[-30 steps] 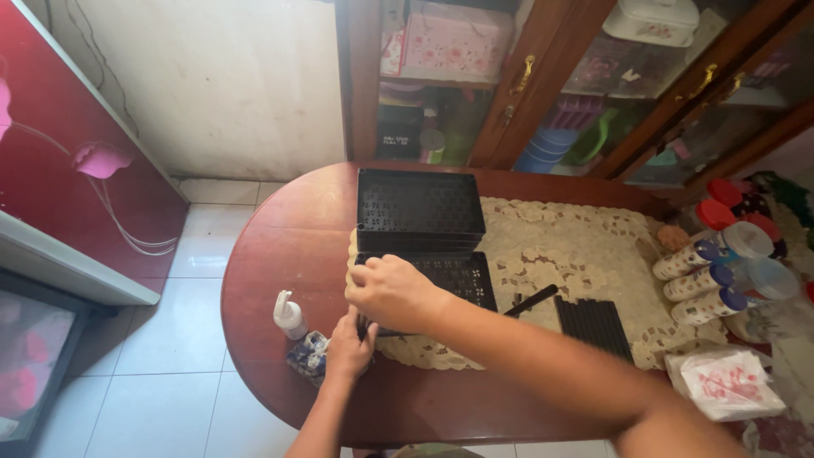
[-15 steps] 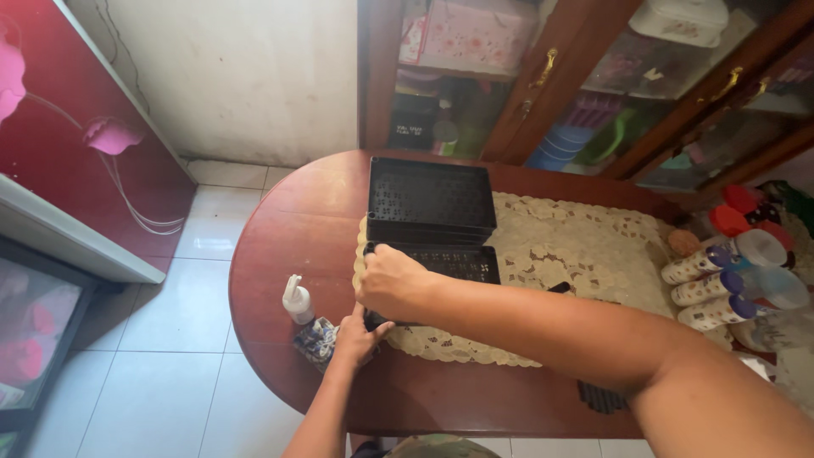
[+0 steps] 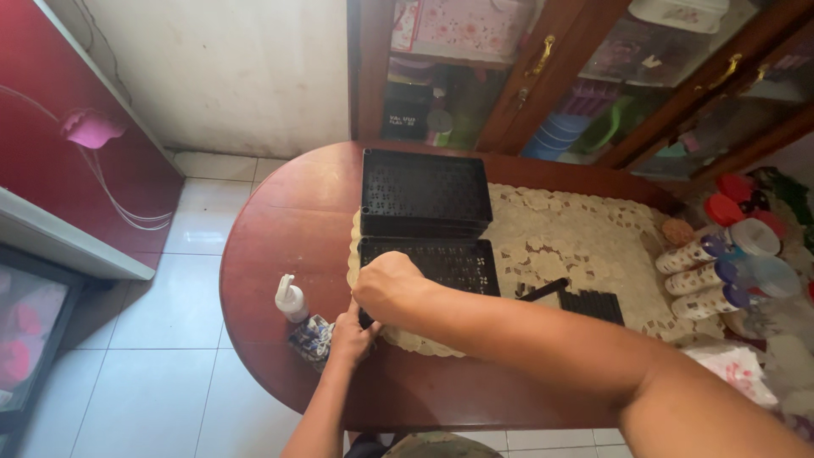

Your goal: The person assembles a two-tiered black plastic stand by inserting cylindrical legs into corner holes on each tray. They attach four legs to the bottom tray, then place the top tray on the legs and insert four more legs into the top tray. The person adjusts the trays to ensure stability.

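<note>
A flat black perforated panel lies on a cream lace mat on the dark red oval table. My right hand is curled over the panel's near left corner, gripping it. My left hand presses at the same corner from below, at the mat's edge. Behind the panel rests a stack of larger black perforated panels. A thin black strip and a black ribbed piece lie to the right on the mat.
A small white pump bottle and a patterned pouch sit by my left hand. Several capped cylindrical containers crowd the table's right end. A glass-door wooden cabinet stands behind; a red cabinet is left, over white tiled floor.
The view has shifted slightly. Both hands remain at the panel's near left corner, with my left hand tucked closer under it.
</note>
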